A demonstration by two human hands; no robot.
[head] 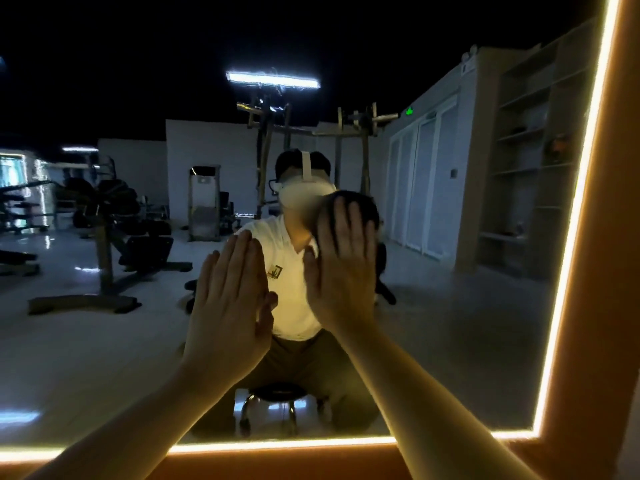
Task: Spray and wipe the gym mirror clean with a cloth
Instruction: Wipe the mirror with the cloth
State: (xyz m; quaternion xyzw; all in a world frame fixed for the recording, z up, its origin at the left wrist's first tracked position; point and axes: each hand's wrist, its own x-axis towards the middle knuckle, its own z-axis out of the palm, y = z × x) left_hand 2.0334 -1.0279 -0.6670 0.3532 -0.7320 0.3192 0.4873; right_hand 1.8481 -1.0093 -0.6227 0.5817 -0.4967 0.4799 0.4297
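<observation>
The gym mirror fills the view, edged by a glowing light strip along its bottom and right side. My right hand lies flat with straight fingers, pressing a dark cloth against the glass near the middle. Only the cloth's top edge shows above my fingertips. My left hand is flat on the glass just to the left, fingers straight and together, holding nothing. No spray bottle is in view.
An orange frame surrounds the mirror at the right and bottom. The reflection shows a seated person on a small stool, gym machines at the left, and shelves at the right.
</observation>
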